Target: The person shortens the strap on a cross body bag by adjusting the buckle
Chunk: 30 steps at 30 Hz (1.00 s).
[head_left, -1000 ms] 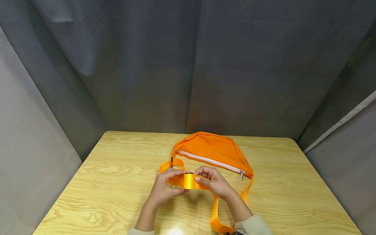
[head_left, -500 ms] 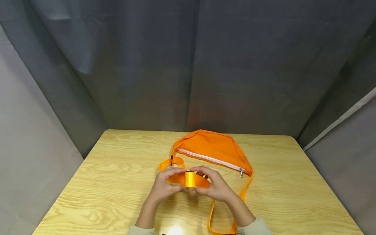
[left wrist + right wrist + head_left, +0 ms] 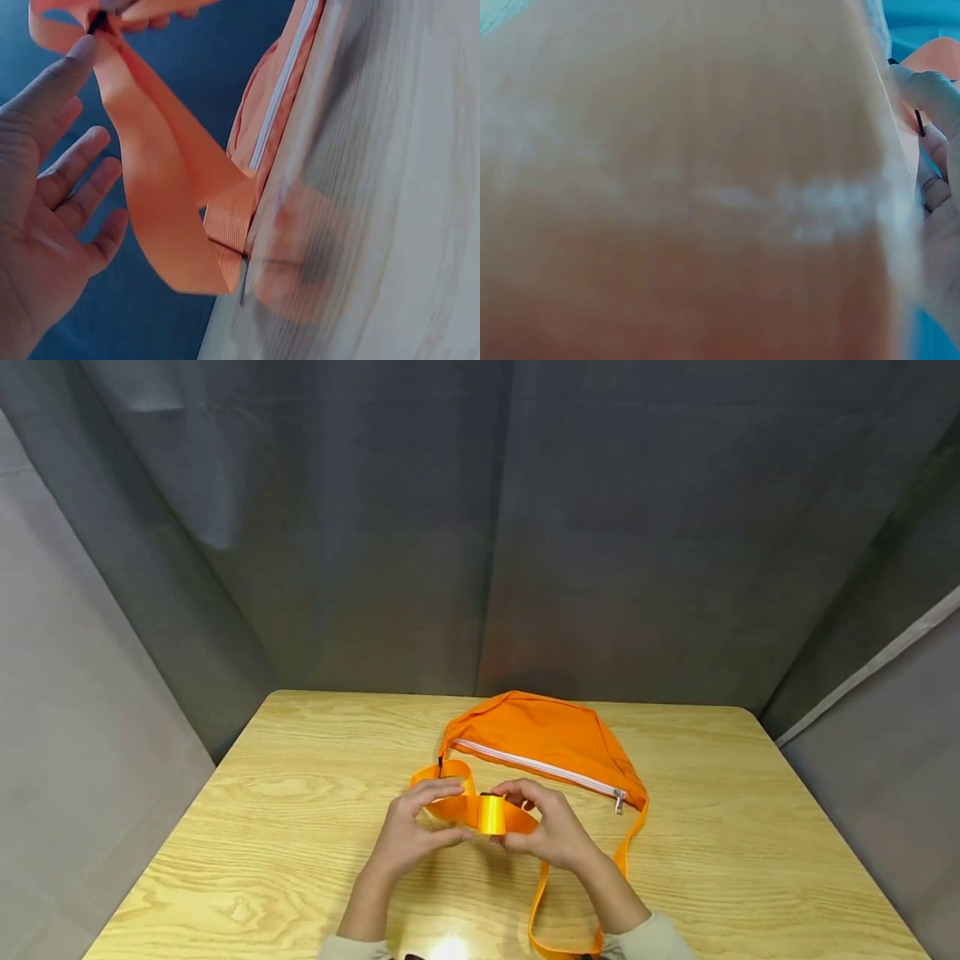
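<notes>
An orange waist bag (image 3: 536, 735) with a white zipper lies on the table, its orange strap (image 3: 453, 810) brought forward to the hands. A short loop of the strap stands folded over a black strap slider (image 3: 97, 22). My right hand (image 3: 558, 831) pinches the slider and strap between thumb and fingers. My left hand (image 3: 408, 831) is at the loop's left side, fingers and thumb spread apart around the strap. In the left wrist view one fingertip is right at the slider, while the other fingers are relaxed and hold nothing. The right wrist view is mostly blocked by a blurred surface.
The wood-grain table (image 3: 247, 827) extends to both sides. Dark grey curtains (image 3: 375, 527) hang behind it, with lighter panels at the sides. The strap's far length (image 3: 536, 910) hangs in a loop toward the front edge near the right forearm. A metal zipper pull (image 3: 618, 802) sits at the bag's right end.
The right hand has shifted its grip from the strap's side to the loop's top and bottom edges. The left hand has loosened and drawn slightly left. The bag stays put.
</notes>
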Motion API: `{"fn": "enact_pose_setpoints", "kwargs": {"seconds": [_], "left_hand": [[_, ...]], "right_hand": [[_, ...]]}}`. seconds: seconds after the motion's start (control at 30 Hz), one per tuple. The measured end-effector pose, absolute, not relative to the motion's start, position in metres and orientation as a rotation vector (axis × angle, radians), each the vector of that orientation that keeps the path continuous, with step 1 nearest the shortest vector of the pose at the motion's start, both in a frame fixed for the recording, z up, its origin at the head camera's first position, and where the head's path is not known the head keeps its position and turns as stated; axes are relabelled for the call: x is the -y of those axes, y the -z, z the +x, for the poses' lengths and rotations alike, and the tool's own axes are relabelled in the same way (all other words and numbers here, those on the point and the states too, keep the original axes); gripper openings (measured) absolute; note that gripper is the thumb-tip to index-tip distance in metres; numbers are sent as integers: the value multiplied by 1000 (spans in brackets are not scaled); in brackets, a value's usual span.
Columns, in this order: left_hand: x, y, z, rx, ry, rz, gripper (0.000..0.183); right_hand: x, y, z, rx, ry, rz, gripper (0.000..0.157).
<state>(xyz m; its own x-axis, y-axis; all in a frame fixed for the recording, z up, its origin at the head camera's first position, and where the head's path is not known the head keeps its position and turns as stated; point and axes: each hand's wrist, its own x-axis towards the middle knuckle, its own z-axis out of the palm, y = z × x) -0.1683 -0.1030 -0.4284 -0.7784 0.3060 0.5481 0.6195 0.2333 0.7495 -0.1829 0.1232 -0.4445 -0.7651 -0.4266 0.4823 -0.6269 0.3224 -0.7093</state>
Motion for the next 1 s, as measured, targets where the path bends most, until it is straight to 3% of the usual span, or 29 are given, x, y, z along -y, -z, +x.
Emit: {"fn": "enact_pose_setpoints", "kwargs": {"seconds": [0.43, 0.77, 1.0], "left_hand": [[108, 464, -191, 2353, 1458, -771, 20], [127, 464, -192, 2359, 1397, -697, 24], [107, 448, -184, 2333, 1518, -894, 16]], "right_hand": [[-119, 411, -166, 2383, -1435, 930, 47], [-124, 413, -166, 2387, -1444, 919, 47], [-119, 410, -166, 2332, -1467, 1005, 47]]}}
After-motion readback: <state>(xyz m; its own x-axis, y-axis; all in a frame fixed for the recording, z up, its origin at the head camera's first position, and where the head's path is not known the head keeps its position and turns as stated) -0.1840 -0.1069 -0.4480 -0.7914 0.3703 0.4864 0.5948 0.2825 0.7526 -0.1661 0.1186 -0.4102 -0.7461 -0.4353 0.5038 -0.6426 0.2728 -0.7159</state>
